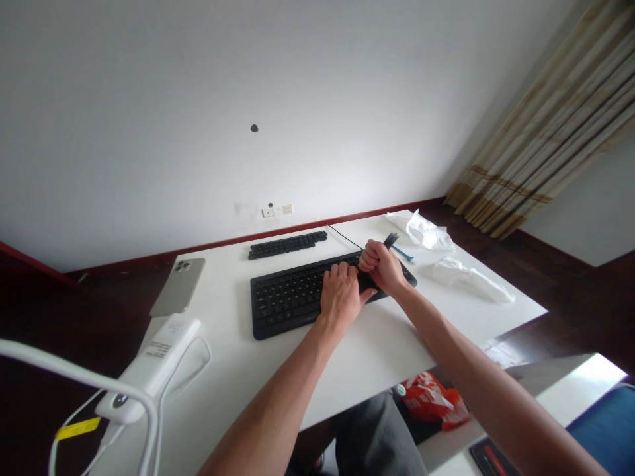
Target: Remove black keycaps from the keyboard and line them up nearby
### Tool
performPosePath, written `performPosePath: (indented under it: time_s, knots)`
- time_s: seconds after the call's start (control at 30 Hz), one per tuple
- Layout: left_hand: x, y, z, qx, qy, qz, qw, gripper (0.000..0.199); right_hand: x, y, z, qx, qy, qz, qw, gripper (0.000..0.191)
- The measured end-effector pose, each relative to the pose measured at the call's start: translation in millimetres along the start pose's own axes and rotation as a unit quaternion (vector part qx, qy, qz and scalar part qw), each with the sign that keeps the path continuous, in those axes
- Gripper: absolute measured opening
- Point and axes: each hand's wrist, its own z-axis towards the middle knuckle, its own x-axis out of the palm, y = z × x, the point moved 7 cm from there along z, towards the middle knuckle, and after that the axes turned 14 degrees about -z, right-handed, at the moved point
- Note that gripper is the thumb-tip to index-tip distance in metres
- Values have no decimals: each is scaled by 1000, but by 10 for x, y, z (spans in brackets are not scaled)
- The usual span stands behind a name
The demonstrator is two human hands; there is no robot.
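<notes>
A black keyboard [288, 301] lies on the white table, its keycaps gone over much of the left part. My left hand [341, 291] rests flat on its middle, thumb pointing right. Above the keyboard's right part, my right hand [381, 264] is closed in a fist around a dark brush-like tool [391, 240], whose end sticks out at the top. What the tool's lower end touches is hidden. Behind the keyboard, loose black keycaps [288, 245] are laid out in rows. A blue tool [403, 254] lies just right of my right hand.
A phone [178, 287] lies at the table's left edge, near a white power strip [149, 367] with cables. Crumpled white wrapping [426, 231] and another white sheet [469, 277] are at the right. Below the front edge is a red bag [434, 400].
</notes>
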Motion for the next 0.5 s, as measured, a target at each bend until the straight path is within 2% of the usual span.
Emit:
performPosePath:
  time_s: [0.23,0.37,0.5]
  knots:
    - [6,10,-31,-7,-9,-4,1000,46,71,-26,-2,-35,-27,-44,998,59]
    - [1,13,-42,-9,-2,-16,1000,42,6,-55,75,-14,-68,1,998,62]
    - [-9,41,-50,-12,2,-31,999,39,-98,-78,127,26,-83,44,995,63]
